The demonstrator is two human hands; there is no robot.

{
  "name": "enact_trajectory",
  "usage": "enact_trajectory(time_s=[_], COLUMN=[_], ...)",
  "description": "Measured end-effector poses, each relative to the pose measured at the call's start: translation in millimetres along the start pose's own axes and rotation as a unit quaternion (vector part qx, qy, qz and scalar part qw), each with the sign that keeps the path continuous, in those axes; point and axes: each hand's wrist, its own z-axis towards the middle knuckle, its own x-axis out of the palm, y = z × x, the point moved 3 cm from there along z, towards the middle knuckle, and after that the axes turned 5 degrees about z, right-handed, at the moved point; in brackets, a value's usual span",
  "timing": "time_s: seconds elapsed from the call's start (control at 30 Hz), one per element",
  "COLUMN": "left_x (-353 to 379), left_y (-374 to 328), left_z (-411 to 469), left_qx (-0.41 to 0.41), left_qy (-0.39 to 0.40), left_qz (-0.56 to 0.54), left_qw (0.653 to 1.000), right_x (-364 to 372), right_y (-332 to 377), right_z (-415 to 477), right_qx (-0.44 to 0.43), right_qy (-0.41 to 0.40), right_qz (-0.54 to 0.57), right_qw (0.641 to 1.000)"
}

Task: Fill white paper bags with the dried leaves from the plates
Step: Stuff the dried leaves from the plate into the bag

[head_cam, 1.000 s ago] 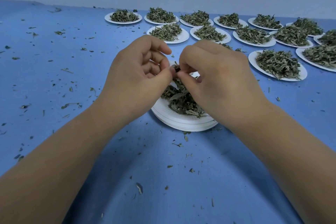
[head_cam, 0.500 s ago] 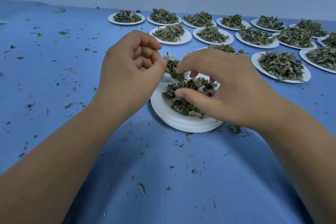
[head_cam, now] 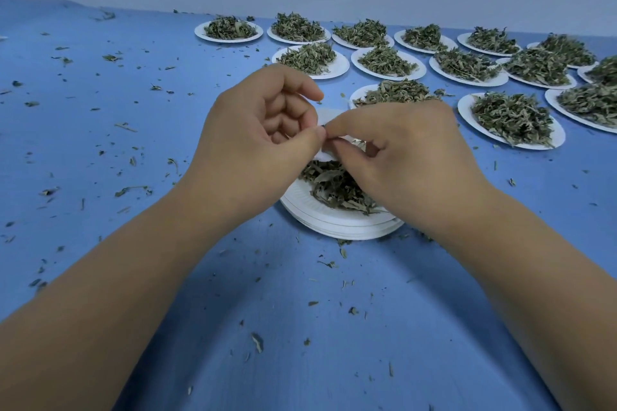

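You are at the filling step. Your left hand (head_cam: 263,143) and your right hand (head_cam: 404,157) meet just above the stack of plates (head_cam: 334,225), and both pinch the white paper bag (head_cam: 329,116) at its edge with thumb and fingertips, the other fingers curled. Only small white parts of the bag show between your hands, so I cannot tell how much is in it, or if its mouth is open. It seems you are holding the mouth apart.

The next move, I think, asks for one hand to keep the mouth open while the other takes a pinch of leaves (head_cam: 334,190) from the top plate of the stack, directly under the bag. Keep the bag over that plate, so what falls is not lost.

The top plate holds a modest heap of leaves. Behind it, many other plates (head_cam: 465,110) are heaped full. Loose crumbs (head_cam: 257,342) lie over the blue table (head_cam: 300,310).
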Motion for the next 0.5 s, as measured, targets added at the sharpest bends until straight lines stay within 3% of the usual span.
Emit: enact_trajectory(time_s=[0.13, 0.3, 0.43, 0.5], left_x=[-5.9, -10.0, -6.6, -3.1], left_y=[1.9, -1.3, -8.2, -10.4], left_z=[2.7, 2.9, 1.2, -0.9], left_qx=[-0.035, -0.007, 0.012, 0.015], left_qy=[-0.026, -0.062, -0.042, -0.034], left_qz=[-0.024, 0.061, 0.021, -0.018], left_qw=[0.999, 0.996, 0.999, 0.999], right_x=[-0.5, -12.8, -4.8, -0.6], right_y=[-2.5, 3.7, 14.8, 19.0], right_z=[-2.3, -1.5, 0.3, 3.1], right_qx=[0.003, -0.001, -0.001, -0.008], right_qy=[0.08, 0.049, 0.182, 0.21], right_qz=[0.043, 0.023, -0.048, -0.084], right_qw=[0.996, 0.999, 0.982, 0.974])
